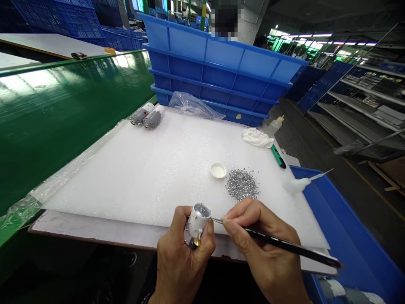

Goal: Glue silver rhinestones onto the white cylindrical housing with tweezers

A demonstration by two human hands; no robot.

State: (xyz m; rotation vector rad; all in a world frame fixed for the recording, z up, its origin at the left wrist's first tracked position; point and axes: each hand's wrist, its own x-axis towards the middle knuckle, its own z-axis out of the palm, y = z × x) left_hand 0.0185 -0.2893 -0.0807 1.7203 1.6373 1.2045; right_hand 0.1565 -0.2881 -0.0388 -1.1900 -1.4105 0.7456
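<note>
My left hand is closed around a small white cylindrical part with a silver metal top. A brass-coloured fitting sticks out near its lower side, by my thumb. My right hand grips black tweezers whose thin metal tips reach the right side of the white part, near its upper rim. Whether the tips hold anything is too small to tell. Just beyond my right hand lies a heap of tiny silver metal pieces, and beside it a small round white dish.
Two grey-and-white cylindrical units lie at the far left of the foam sheet. Stacked blue crates stand behind. To the right are a white cloth, a green-handled tool, a squeeze bottle and a blue bin.
</note>
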